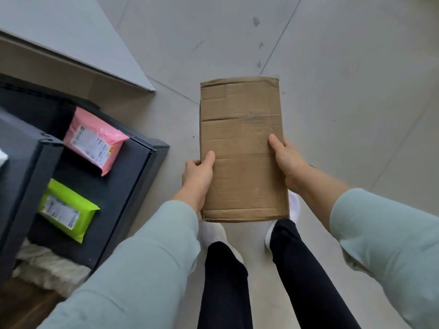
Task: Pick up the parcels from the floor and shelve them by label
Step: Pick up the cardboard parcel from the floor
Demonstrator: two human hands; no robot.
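Note:
A brown cardboard box (241,138) is held flat in front of me, above the grey floor. My left hand (198,178) grips its left edge with the thumb on top. My right hand (286,157) grips its right edge the same way. No label shows on the box's upper face. To the left stands a dark metal shelf (140,172). A pink mailer (95,136) and a lime green mailer (66,210) lie on its lower board, each with a white label.
My feet in white shoes (213,231) stand on the tiled floor (356,91) under the box. A grey wall base (71,43) runs along the upper left. Bubble wrap (47,264) lies under the shelf at the lower left.

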